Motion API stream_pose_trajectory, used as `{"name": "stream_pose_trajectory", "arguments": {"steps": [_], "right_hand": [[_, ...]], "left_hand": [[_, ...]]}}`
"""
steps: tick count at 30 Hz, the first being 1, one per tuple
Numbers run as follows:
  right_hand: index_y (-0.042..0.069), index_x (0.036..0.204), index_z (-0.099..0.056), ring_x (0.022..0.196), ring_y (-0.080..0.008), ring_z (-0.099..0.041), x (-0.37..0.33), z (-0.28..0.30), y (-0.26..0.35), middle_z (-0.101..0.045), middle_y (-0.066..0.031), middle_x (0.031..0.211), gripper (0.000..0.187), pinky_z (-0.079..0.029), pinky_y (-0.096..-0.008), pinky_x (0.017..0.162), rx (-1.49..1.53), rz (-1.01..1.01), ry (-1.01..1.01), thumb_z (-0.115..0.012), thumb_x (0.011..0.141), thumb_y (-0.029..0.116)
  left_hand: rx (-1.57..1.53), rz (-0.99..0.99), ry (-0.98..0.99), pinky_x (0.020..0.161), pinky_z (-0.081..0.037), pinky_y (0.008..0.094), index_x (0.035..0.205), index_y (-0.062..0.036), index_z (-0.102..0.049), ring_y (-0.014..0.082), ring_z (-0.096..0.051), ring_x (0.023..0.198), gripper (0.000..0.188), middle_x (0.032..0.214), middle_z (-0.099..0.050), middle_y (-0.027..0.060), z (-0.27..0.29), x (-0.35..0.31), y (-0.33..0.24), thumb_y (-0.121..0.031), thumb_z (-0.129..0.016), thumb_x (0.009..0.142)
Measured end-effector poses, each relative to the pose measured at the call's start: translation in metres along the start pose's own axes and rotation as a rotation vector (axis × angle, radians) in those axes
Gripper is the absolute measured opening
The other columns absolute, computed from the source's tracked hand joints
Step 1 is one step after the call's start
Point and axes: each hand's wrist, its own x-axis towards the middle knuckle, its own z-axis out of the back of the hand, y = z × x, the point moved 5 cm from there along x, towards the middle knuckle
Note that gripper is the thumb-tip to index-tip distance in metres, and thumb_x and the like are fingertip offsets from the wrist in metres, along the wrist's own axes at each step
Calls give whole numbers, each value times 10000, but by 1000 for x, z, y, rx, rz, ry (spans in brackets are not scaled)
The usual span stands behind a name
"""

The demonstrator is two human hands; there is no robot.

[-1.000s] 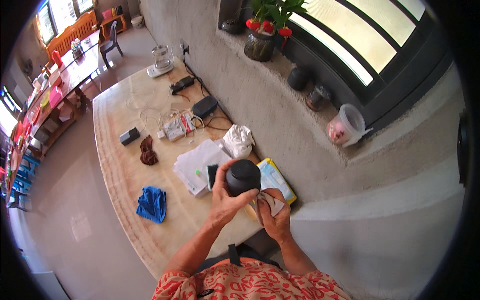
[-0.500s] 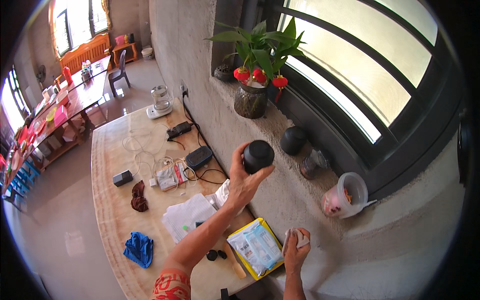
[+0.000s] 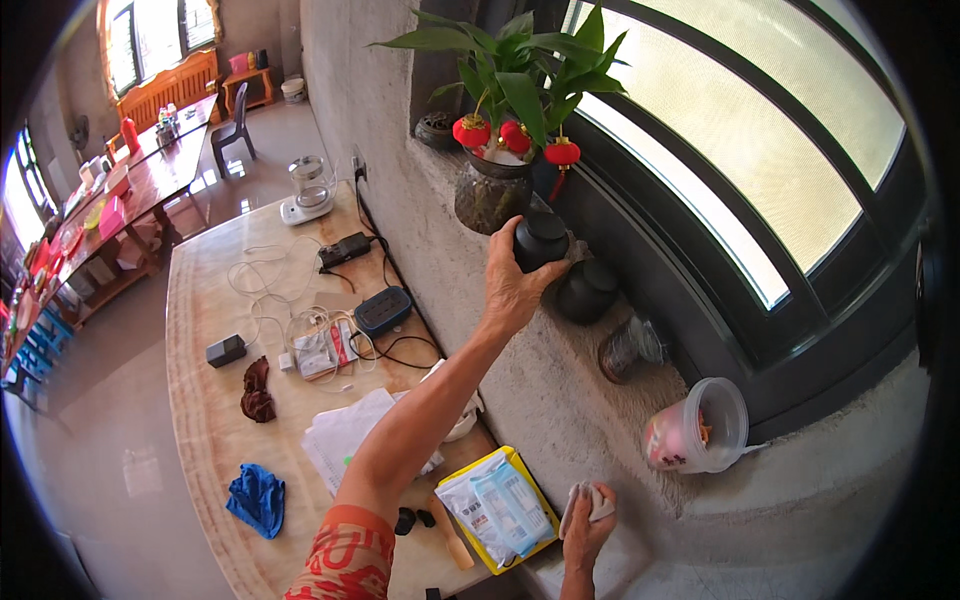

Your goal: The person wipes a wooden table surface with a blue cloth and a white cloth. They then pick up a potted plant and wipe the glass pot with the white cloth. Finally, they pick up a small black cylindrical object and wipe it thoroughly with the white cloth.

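Note:
My left hand is stretched out to the window ledge, its fingers wrapped round a black lidded jar. That jar is between the glass vase of the green plant and a second black jar on the ledge; whether its base touches the ledge is hidden. Lower right, my right hand is closed on a crumpled pale cloth, beside the yellow tray with plastic packets in it.
Along the ledge stand a glass jar and a clear plastic tub. A blue cloth, papers, a black power strip, cables and a glass kettle lie or stand on the table.
My left hand has carried the black jar up and right, to the ledge between the vase and the other black jar. My right hand still grips the cloth, slightly lower in view.

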Motion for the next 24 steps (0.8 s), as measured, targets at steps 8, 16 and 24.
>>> {"name": "stream_pose_trajectory", "arguments": {"steps": [8, 16, 24], "right_hand": [[-38, 965, -518, 844, -197, -547, -8, -6, -11, -548, -110, 914, 207, -454, -316, 758, 24, -49, 39, -573, 876, 141], [-23, 991, -516, 841, -147, -532, -14, -10, -5, -543, -77, 920, 190, -453, -272, 753, 31, -33, 77, -561, 872, 119], [-28, 985, -525, 834, -161, -541, -26, 0, -6, -564, -93, 914, 192, -454, -288, 752, -35, 6, 87, -568, 868, 119]], "left_hand": [[104, 2, 27, 971, -364, 369, 1308, -1, -393, 291, -477, 1144, 792, 1195, -507, 169, -12, 2, 11, -262, -777, 666], [-141, -53, 1, 1037, -251, 404, 1308, 60, -334, 308, -415, 1192, 752, 1227, -452, 211, -2, -10, 14, -171, -628, 655], [238, -184, -37, 959, -352, 407, 1134, -8, -510, 317, -450, 1104, 642, 1128, -477, 159, -14, -61, -38, -187, -808, 593]]}}
